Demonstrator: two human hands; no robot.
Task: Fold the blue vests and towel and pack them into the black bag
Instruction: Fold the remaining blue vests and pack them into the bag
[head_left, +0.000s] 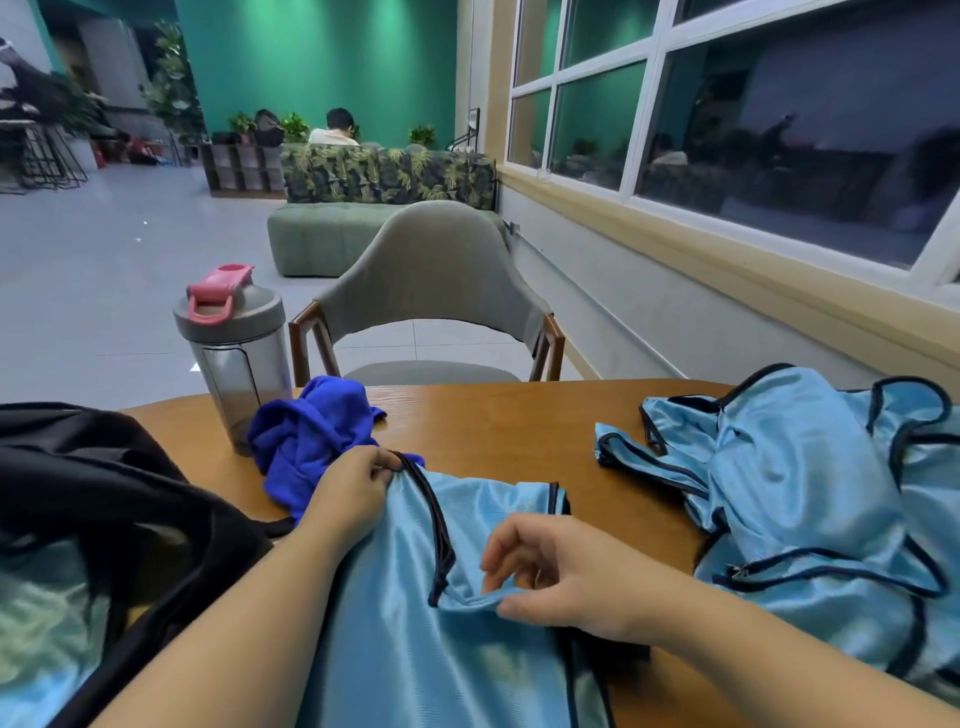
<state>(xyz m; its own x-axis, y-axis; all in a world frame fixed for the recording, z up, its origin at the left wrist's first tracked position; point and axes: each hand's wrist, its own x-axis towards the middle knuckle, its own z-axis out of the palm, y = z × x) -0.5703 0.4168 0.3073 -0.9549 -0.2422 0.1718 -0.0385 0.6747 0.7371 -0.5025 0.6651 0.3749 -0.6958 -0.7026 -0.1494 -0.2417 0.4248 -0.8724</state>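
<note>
1. Black bag (93, 499): slumped at the left edge of the wooden table (519, 431), mouth open, pale blue fabric visible inside at its lower left.
2. Shaker bottle (236, 358): clear grey body, grey lid with pink flip cap, upright near the table's far left edge, just behind the towel.
3. Blue towel (311, 441): dark blue, crumpled in a heap, touching the bottle's base and lying under the left hand's far side.
4. Left hand (350, 491): forearm reaching forward across the near vest, fingers curled and clamped on that vest's dark-trimmed upper edge.
5. Near vest (415, 623): light blue with dark piping, spread across the table's near side and running off the lower edge of view.
6. Right hand (556, 571): forearm entering from the lower right, wrist resting on the table; thumb and fingers bent, pinching a small fold of the near vest.
7. Second vest (805, 493): light blue, unfolded and rumpled, at the table's right side, apart from the hands.
8. Grey chair (431, 280): across the table, facing it.
</note>
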